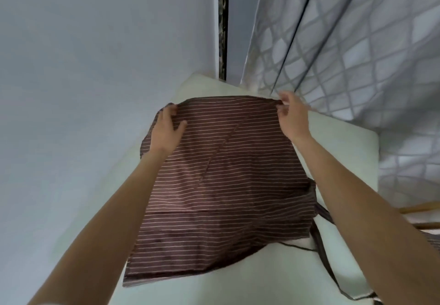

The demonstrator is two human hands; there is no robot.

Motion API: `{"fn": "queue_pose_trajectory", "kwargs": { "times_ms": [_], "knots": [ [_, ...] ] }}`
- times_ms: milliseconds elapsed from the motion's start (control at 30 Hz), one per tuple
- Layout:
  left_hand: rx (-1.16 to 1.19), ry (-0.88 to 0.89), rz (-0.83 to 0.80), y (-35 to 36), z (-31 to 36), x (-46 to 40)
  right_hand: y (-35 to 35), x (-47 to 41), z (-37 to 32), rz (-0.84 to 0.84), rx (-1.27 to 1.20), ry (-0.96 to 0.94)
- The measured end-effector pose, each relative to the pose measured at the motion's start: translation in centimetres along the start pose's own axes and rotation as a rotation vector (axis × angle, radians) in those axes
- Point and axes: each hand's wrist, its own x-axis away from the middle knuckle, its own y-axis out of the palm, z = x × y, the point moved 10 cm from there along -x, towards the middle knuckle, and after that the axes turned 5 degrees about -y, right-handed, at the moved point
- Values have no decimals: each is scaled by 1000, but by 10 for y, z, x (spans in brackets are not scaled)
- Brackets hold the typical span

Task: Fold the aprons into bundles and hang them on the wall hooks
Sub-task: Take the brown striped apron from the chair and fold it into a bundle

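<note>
A brown apron (226,185) with thin white stripes is spread out in front of me over a pale surface. My left hand (166,129) grips its far left corner, thumb on top of the cloth. My right hand (291,116) pinches the far right corner at the top edge. The cloth hangs slack between my hands and slopes down toward me. A dark strap (321,235) trails off the apron's right side toward the lower right. No wall hooks are in view.
The pale cushioned surface (273,281) runs from the corner toward me. A plain grey wall (83,66) stands at the left. A diamond-patterned curtain (357,42) hangs at the right. A dark vertical gap (223,30) sits between them.
</note>
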Motion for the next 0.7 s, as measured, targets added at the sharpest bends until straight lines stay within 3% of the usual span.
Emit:
{"fn": "queue_pose_trajectory", "kwargs": {
  "times_ms": [100, 267, 433, 533, 700],
  "knots": [
    [-140, 16, -165, 52, -22, -17, 46, -4, 31, -188, 35, 46],
    [-321, -74, -265, 108, -75, -46, 112, 5, 72, -407, 187, 52],
    [-511, -126, -433, 157, -111, -51, 181, 28, 123, -759, 417, 134],
    [-575, -78, -493, 178, -119, -56, 193, 26, 149, -791, 572, 182],
    [-503, 116, -484, 190, -101, -69, 191, 0, 171, -706, 622, 75]
  ]
}}
